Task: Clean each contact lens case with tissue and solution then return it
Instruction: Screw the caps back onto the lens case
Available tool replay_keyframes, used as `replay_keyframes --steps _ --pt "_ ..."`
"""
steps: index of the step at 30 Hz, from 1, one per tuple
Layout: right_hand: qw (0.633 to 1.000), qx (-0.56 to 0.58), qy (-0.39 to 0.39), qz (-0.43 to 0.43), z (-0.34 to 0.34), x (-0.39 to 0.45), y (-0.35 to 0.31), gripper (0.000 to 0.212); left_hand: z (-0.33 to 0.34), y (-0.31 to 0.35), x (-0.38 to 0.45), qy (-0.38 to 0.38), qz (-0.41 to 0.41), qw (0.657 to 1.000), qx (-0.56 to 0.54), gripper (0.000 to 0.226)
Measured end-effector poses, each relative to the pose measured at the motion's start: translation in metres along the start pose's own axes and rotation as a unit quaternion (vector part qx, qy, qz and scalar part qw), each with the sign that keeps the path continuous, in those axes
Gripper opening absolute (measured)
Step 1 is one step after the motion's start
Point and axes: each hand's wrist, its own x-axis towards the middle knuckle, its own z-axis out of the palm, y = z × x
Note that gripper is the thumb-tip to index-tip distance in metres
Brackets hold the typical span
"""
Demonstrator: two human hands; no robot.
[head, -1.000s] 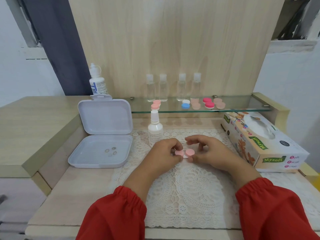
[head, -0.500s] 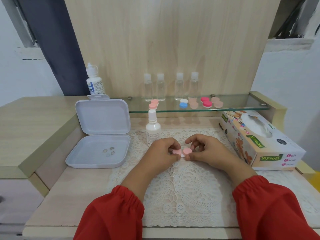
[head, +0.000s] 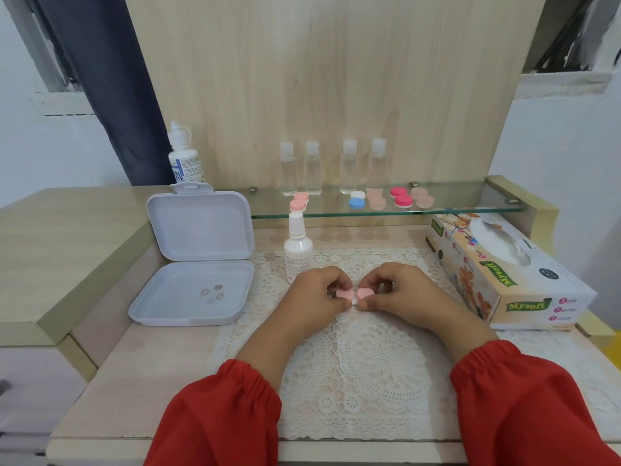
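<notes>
A pink contact lens case (head: 353, 294) with two round caps is held over the lace mat (head: 356, 375). My left hand (head: 312, 297) pinches its left cap and my right hand (head: 400, 295) pinches its right cap. Several more cases sit on the glass shelf (head: 470, 206): a pink one (head: 299, 201), a blue and white one (head: 357, 200), pale pink ones (head: 375, 199) (head: 422, 197) and a red one (head: 401, 196). A white solution bottle (head: 297, 250) stands just behind my left hand. A tissue box (head: 504, 274) lies at the right.
An open white plastic box (head: 198, 264) holding several loose lenses (head: 212, 294) lies at the left. A larger solution bottle (head: 184, 156) stands behind it. Several clear small bottles (head: 331, 166) line the back of the shelf. A raised wooden ledge (head: 50, 250) borders the left.
Both hands stay on the pink case in the same spot; the fingers have shifted slightly on the caps. The view has tilted a little.
</notes>
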Motion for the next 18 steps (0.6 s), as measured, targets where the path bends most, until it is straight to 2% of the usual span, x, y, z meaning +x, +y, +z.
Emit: replay_keyframes --steps 4,7,14,18 --pt "1.0 -0.013 0.012 0.016 0.0 -0.0013 -0.0022 0.03 -0.0008 0.0008 0.0 0.001 0.002 1.0 0.0 0.022" --pt "1.0 0.011 -0.019 0.02 -0.0046 -0.0029 -0.002 0.036 -0.0011 0.0009 0.0001 -0.001 0.0 1.0 -0.002 0.024" --pt "1.0 0.004 0.004 0.023 0.0 -0.0024 -0.0023 0.022 -0.0012 0.0006 0.0002 -0.001 -0.006 1.0 -0.006 0.023" --pt "0.999 0.019 -0.024 0.021 -0.0039 -0.0037 -0.0022 0.028 -0.0015 0.0004 -0.0003 0.0 -0.007 1.0 -0.013 0.026"
